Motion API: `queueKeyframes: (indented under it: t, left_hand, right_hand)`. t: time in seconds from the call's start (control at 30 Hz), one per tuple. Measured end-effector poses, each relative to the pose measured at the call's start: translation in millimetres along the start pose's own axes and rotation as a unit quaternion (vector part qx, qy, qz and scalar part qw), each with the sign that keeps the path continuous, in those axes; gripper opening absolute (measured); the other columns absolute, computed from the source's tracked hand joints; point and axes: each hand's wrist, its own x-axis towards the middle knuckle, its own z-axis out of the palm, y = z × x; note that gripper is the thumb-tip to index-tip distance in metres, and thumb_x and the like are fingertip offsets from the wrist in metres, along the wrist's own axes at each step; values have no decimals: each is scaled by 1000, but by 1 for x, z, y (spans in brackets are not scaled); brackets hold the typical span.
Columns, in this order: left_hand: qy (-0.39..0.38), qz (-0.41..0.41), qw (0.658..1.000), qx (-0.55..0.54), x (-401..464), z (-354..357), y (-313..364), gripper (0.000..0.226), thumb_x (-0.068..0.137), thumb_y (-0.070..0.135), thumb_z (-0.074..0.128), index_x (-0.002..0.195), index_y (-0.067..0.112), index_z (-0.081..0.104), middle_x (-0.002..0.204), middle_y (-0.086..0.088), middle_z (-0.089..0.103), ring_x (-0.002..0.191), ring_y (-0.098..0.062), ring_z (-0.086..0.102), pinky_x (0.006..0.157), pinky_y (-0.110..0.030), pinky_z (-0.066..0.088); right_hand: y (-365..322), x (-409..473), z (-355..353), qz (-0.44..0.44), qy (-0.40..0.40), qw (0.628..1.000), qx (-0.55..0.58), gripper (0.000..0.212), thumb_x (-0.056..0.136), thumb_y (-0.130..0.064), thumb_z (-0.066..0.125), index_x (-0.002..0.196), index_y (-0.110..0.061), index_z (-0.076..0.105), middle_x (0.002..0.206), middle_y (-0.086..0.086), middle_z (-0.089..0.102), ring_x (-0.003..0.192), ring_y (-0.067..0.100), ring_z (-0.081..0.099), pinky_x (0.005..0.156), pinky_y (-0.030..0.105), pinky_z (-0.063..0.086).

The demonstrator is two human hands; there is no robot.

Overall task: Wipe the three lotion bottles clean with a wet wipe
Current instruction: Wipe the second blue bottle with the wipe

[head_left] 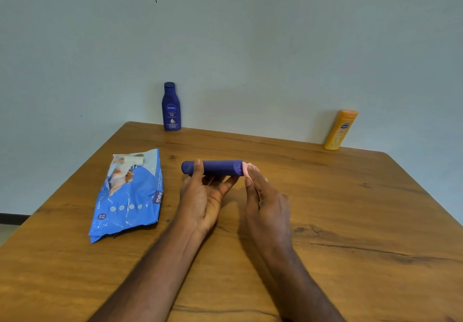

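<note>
Near the left edge of the wooden table lies a blue wet-wipe pack, its torn top towards the far edge. At the far edge, close to the far-left corner, a dark blue lotion bottle stands upright against the wall. Towards the middle of the table the left hand holds a second dark blue bottle on its side, thumb over the top and fingers curled beneath. At that bottle's right end the right hand pinches a pink wet wipe against it. An orange lotion bottle stands at the far edge near the far-right corner.
</note>
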Motion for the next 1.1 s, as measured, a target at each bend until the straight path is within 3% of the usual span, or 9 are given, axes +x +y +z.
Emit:
queueKeyframes:
  t: [0.07,0.13,0.23,0.33,0.4,0.5,0.57,0.9,1.1]
  left_hand:
    - [1,-1,1000,-2,2,-1,0,52,101,27,56,144,4,39,137,-33,54,120,-43,63,77,-52,62]
    - [2,-1,1000,0,3,-2,1,53,101,28,56,145,6,38,138,-33,54,120,-44,63,73,-51,62]
    - [7,-1,1000,-4,2,-1,2,51,102,26,55,145,5,38,138,-34,53,120,-43,63,71,-50,62]
    - [8,4,1000,8,1,-1,1,48,102,24,55,144,6,38,137,-32,54,120,-40,64,70,-50,62]
    - [5,7,1000,14,2,-1,0,49,102,25,55,144,6,38,137,-32,54,120,-40,64,71,-50,62]
    - [6,-1,1000,7,3,-1,0,49,101,26,56,143,6,39,137,-32,54,119,-42,64,73,-51,62]
    - [7,-3,1000,5,4,-2,2,50,101,27,56,143,6,40,138,-32,54,119,-44,63,72,-50,61]
    - [4,-10,1000,-8,0,1,1,47,102,24,55,141,2,41,137,-32,54,121,-42,63,76,-52,63]
    - [3,-6,1000,-21,4,-2,5,56,96,26,60,143,4,39,138,-34,53,119,-44,64,73,-51,62]
  right_hand:
    - [-5,-3,3,-19,2,1000,-6,43,105,-25,49,145,-33,36,121,-11,69,97,-12,64,84,9,52]
    - [-7,-7,8,-42,-10,999,-9,45,105,-24,49,145,-35,32,143,-7,58,124,6,61,105,29,51]
    - [-3,-3,9,-38,-10,999,-22,43,105,-25,48,147,-31,40,137,0,65,113,13,66,102,42,54]
    - [5,4,3,-16,-6,999,-40,40,105,-26,49,145,-28,48,111,4,73,75,-9,57,75,13,54]
    - [4,4,0,-10,-5,999,-36,40,105,-25,49,144,-29,47,98,-3,69,68,-11,55,65,5,45]
    - [0,-2,2,-27,-16,999,-25,43,105,-27,48,144,-35,34,126,1,70,105,5,66,97,19,51]
    - [-5,-5,5,-45,-36,998,-22,45,104,-24,50,144,-34,31,148,-4,55,135,8,52,116,26,39]
    - [3,1,2,-24,-4,999,-39,43,105,-25,49,146,-26,39,133,3,67,117,21,66,104,45,52]
    - [-5,-5,5,-61,-41,997,-39,46,105,-21,50,146,-32,33,150,-7,51,137,4,49,118,28,37]
